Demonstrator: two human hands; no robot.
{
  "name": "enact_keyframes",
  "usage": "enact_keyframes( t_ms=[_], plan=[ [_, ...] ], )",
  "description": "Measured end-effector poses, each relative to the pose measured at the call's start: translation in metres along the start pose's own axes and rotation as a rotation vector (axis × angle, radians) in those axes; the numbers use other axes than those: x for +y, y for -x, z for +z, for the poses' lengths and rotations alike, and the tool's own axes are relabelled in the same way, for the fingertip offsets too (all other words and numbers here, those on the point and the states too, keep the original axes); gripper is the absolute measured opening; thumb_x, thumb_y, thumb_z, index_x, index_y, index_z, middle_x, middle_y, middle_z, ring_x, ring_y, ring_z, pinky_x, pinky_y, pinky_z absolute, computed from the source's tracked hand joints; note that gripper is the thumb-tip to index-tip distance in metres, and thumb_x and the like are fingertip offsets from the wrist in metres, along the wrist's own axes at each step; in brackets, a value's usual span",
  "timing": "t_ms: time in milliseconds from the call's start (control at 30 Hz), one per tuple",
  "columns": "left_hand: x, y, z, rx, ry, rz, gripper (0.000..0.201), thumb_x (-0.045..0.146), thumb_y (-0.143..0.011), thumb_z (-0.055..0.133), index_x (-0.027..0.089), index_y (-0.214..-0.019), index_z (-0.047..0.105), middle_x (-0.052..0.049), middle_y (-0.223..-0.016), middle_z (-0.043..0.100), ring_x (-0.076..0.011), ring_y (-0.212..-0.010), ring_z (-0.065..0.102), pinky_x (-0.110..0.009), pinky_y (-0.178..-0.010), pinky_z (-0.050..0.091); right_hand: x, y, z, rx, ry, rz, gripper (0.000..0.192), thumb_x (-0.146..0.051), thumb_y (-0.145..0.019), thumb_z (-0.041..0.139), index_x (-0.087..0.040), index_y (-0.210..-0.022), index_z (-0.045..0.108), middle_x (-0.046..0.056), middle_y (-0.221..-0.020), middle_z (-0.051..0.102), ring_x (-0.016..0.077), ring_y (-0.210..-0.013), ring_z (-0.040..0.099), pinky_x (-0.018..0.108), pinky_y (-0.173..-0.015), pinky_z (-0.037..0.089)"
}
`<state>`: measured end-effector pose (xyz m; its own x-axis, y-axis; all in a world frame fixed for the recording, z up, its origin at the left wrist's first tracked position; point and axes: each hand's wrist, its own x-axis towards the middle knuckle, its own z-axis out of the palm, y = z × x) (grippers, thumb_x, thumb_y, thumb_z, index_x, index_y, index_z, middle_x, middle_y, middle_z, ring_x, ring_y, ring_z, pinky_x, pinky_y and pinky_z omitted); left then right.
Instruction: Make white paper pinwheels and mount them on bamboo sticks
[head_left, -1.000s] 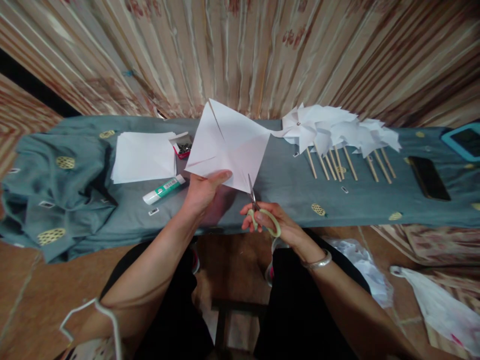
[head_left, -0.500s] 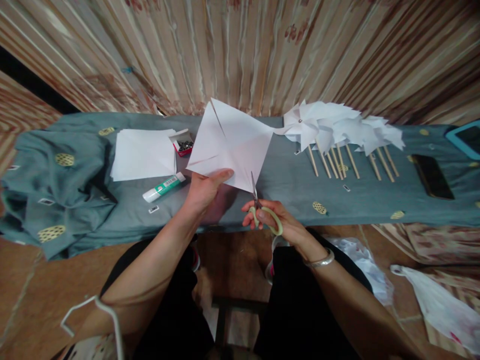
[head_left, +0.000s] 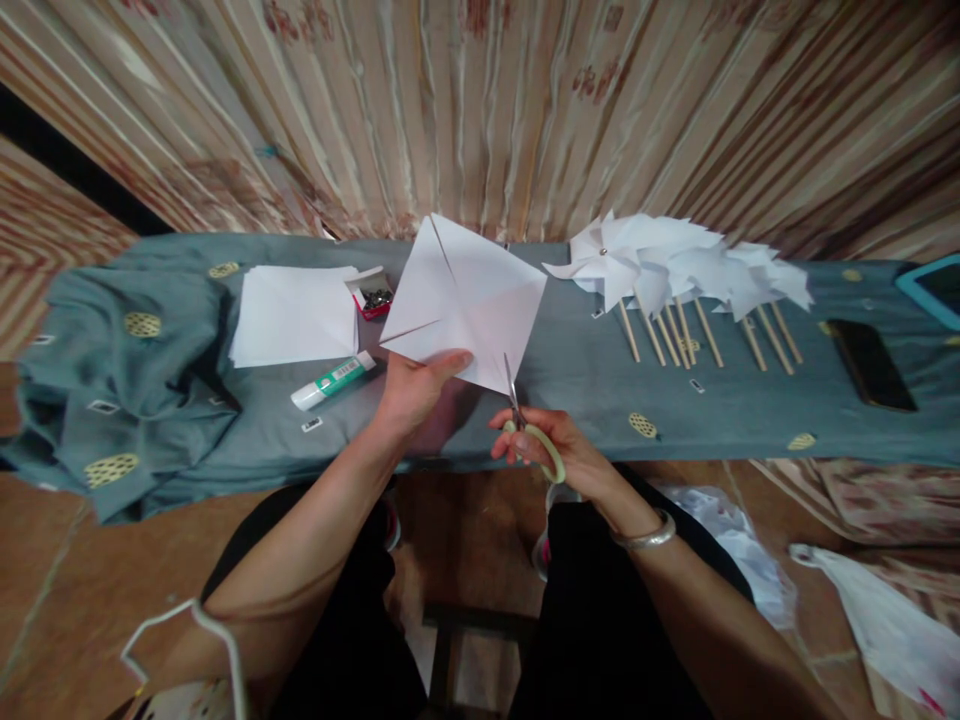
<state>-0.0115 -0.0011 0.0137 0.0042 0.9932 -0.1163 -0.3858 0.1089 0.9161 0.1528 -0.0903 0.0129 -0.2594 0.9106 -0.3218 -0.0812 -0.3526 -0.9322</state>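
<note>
My left hand [head_left: 420,385] pinches a square sheet of white paper [head_left: 480,295] by its lower edge, thumb on top and fingers hidden beneath. Slits run inward from the sheet's top and left corners. Wrapped around the pale green handles of a pair of scissors [head_left: 541,448] is my right hand [head_left: 559,435]. The blades lie at the sheet's lower right corner, tips pointing away from me. Left of the sheet are a small box of metal pins [head_left: 373,297], a glue stick [head_left: 332,383] and a stack of white paper [head_left: 292,315].
Several white paper pinwheels [head_left: 690,255] on wooden sticks lie to the right. Beyond them are a black phone [head_left: 872,365] and a blue-edged device [head_left: 937,290]. A bunched grey-green cloth [head_left: 142,370] covers the left end. A curtain [head_left: 465,120] hangs behind; plastic bags [head_left: 885,620] lie on the floor.
The whole view has shifted slightly, so everything appears a little lower and to the right. Both hands keep their holds, and the scissors stay at the sheet's lower right corner.
</note>
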Motion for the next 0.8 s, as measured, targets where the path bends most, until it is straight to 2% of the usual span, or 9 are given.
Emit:
enact_keyframes(
  t_ms=[233,600,800],
  plan=[
    [0.001,0.001,-0.002,0.003,-0.080,0.022,0.065,0.019,-0.055,0.081,0.016,-0.118,0.062,-0.005,-0.090,0.073,-0.0232,-0.085,0.067,-0.035,-0.083,0.052,0.004,0.000,0.001,0.025,0.066,-0.019,0.040,-0.050,-0.069,0.078,-0.019,-0.092,0.067,-0.001,-0.070,0.067,0.0095,-0.057,0.055,0.023,-0.052,0.044],
    [0.010,0.003,-0.002,0.017,-0.066,0.016,0.061,0.020,-0.054,0.082,0.017,-0.113,0.064,-0.006,-0.092,0.075,-0.0246,-0.086,0.070,-0.037,-0.087,0.052,0.009,-0.003,0.004,0.052,0.107,-0.018,0.047,-0.054,-0.067,0.079,-0.018,-0.094,0.066,-0.001,-0.069,0.066,0.0098,-0.059,0.054,0.024,-0.056,0.043],
    [0.009,0.002,-0.003,0.023,-0.060,0.029,0.056,0.021,-0.055,0.081,0.017,-0.109,0.065,-0.006,-0.090,0.075,-0.0242,-0.086,0.069,-0.037,-0.087,0.053,0.012,-0.005,0.005,0.057,0.094,-0.014,0.050,-0.057,-0.066,0.078,-0.018,-0.094,0.065,-0.003,-0.066,0.062,0.0081,-0.057,0.049,0.023,-0.054,0.039]
  ],
)
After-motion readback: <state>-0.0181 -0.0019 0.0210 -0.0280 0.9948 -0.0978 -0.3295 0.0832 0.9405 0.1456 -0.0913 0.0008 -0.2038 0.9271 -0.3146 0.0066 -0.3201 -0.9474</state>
